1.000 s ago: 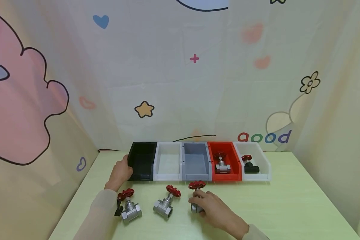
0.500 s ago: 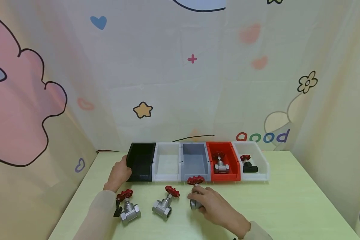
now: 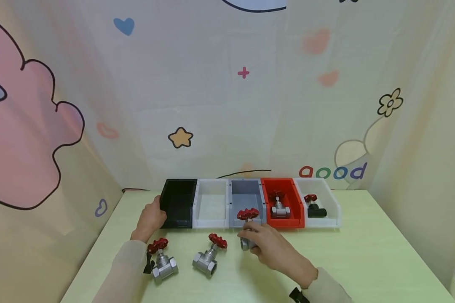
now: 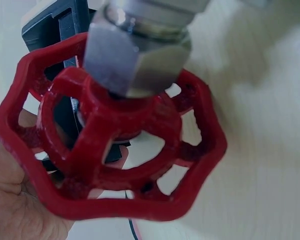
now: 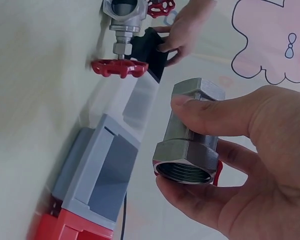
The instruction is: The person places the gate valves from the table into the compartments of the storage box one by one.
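R hand (image 3: 271, 249) pinches a metal valve (image 3: 246, 244) by its body, thumb one side, fingers the other, I'd guess so the red wheel (image 3: 248, 214) points up, unblocked; it looks lifted off the table (image 3: 364, 256), by the grey bin's front (image 3: 235, 224). L hand (image 3: 148, 219) grips the black bin (image 3: 179, 204) at its outer side, prob. to steady it. 2nd valve (image 3: 165, 268) & 3rd valve (image 3: 204, 261) rest apart, prob. for easy reach.

Open tabletop (image 3: 368, 256) is stretching away to the right of the right hand (image 3: 276, 247), while the middle valve (image 3: 205, 261) and left valve (image 3: 164, 268) are obstructing its left and the bin row (image 3: 211, 224) is standing across ahead.
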Demonstrator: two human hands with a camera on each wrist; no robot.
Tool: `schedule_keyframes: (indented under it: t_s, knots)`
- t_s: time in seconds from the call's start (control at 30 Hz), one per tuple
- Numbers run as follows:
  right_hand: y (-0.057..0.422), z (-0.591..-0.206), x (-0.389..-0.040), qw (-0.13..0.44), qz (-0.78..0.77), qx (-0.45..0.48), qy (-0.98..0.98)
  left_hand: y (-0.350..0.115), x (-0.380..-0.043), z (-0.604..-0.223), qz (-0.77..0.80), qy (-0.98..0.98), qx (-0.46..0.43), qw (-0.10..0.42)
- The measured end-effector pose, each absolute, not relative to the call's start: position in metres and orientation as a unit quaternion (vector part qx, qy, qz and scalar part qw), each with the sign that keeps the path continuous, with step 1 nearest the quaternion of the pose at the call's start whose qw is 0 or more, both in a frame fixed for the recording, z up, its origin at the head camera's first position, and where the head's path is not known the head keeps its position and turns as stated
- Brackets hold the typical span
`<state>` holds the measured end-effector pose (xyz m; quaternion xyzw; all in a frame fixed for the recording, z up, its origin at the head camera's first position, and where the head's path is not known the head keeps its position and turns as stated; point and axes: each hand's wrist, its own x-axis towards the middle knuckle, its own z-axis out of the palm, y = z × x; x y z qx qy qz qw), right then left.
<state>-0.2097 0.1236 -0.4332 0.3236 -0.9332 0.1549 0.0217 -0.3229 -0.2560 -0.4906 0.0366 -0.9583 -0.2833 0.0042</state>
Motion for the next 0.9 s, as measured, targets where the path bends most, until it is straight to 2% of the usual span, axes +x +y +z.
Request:
schedule_keyframes:
  t_s: [0.9]
  knots:
    - [0.124,-0.412,-0.243,0.096,0.148,0.329,-0.928,-0.256,-0.322,-0.489,-0.276,-0.960,0.044,0.001]
